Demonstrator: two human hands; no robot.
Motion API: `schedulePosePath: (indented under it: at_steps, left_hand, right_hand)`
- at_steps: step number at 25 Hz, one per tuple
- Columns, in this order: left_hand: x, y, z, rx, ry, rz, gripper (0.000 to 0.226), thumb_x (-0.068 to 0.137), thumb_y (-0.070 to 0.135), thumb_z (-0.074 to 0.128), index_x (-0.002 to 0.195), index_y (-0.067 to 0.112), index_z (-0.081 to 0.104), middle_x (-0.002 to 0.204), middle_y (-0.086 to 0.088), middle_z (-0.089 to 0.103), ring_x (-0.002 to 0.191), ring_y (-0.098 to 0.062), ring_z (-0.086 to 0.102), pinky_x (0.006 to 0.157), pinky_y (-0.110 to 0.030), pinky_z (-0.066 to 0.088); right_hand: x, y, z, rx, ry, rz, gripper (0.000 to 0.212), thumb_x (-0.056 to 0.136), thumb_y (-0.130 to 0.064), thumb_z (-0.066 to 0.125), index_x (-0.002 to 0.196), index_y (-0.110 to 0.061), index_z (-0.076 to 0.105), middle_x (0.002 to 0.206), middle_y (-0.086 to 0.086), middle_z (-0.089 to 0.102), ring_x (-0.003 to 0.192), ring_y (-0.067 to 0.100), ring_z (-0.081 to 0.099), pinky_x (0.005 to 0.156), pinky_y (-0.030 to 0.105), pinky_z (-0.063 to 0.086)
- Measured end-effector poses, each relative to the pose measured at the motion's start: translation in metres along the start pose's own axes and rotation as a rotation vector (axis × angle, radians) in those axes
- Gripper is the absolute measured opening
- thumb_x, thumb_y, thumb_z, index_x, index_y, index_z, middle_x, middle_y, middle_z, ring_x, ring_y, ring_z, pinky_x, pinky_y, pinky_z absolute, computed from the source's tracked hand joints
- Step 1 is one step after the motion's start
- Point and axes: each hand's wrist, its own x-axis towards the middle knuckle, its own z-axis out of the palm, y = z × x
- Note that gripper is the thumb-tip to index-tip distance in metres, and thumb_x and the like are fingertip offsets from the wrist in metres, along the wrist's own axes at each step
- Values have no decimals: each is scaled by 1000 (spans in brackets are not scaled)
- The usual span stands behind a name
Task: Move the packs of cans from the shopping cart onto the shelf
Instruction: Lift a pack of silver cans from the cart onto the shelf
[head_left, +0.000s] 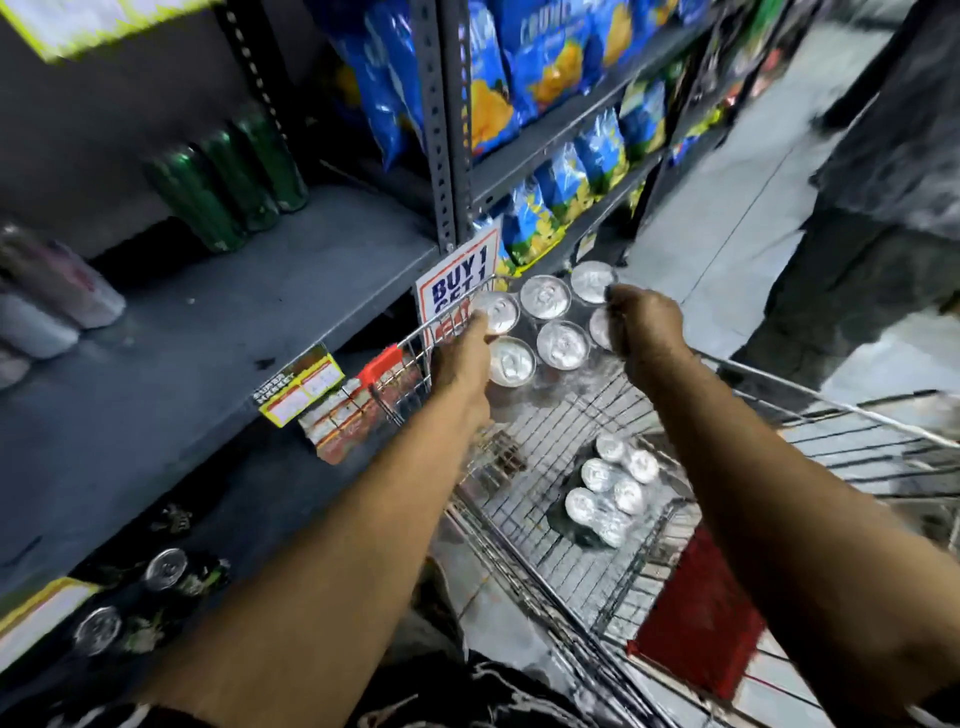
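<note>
A pack of several silver-topped cans (550, 325) hangs above the far end of the wire shopping cart (831, 410). My left hand (462, 358) grips its left side and my right hand (641, 332) grips its right side. A second pack of cans (610, 491) lies on the cart's floor, nearer to me. The grey shelf (218, 332) stretches to the left at about the height of the held pack. Green cans (223, 176) stand at its back and pale packs (49, 296) sit at its far left.
A "BUY 1 GET 1" sign (457, 291) hangs on the shelf post beside the held pack. Blue snack bags (524, 78) fill the shelves beyond. Dark cans (156, 582) lie on the lower shelf. A person (878, 218) stands in the aisle at right. A red flap (696, 629) sits in the cart.
</note>
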Motion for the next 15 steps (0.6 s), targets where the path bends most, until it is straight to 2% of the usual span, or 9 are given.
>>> schedulePosePath:
  at_steps: [3,5,6,7,8,11,13,15]
  left_hand:
    - [-31,31,-19,-73,26,161,25,86,39,65,87,15,70,102,-14,75,88,-29,72,81,-49,57]
    - [-53,49,-36,-104,40,236,24,89,37,64,84,14,67,100,-13,74,84,-29,71,80,-47,57]
    - [-65,55,-49,-119,73,265,24,90,35,63,81,14,64,95,-13,73,80,-28,69,79,-46,57]
    - [-76,61,-64,-138,100,287,24,90,34,63,77,14,61,89,-12,70,77,-26,68,80,-46,57]
    - [-83,65,-66,-137,87,275,24,90,32,64,75,14,58,85,-11,69,76,-26,67,82,-46,56]
    - [-102,73,-102,-151,135,305,20,88,30,66,87,9,65,90,-12,70,87,-29,69,86,-50,56]
    - [-105,82,-130,-170,176,312,26,87,32,66,97,7,66,92,-12,71,87,-28,70,86,-49,56]
    - [-99,89,-158,-192,179,315,22,88,33,65,88,11,64,86,-10,70,82,-27,68,83,-46,56]
  right_hand:
    - [-35,-39,11,23,-63,-66,22,79,-8,62,59,-13,54,40,-4,44,26,5,36,34,16,26]
    - [-57,-58,22,100,-190,-87,12,76,-10,65,66,-11,58,48,1,52,39,14,48,42,18,41]
    - [-69,-62,30,113,-263,-74,10,70,-15,68,73,-7,63,60,8,59,53,21,57,54,28,53]
    - [-81,-65,40,94,-309,-60,27,63,-18,70,84,-1,67,74,14,64,66,27,63,68,45,59]
    - [-80,-66,42,99,-297,-69,39,62,-20,71,94,2,68,82,17,66,73,30,65,75,55,57]
    - [-110,-67,74,104,-363,-47,35,77,-19,65,106,1,66,93,19,73,80,34,71,75,53,58]
    - [-125,-67,101,75,-394,-72,29,79,-20,64,100,0,67,104,23,70,90,39,69,82,58,54]
    - [-138,-67,128,24,-412,-94,13,84,-20,62,84,-7,64,96,19,66,85,33,65,85,56,54]
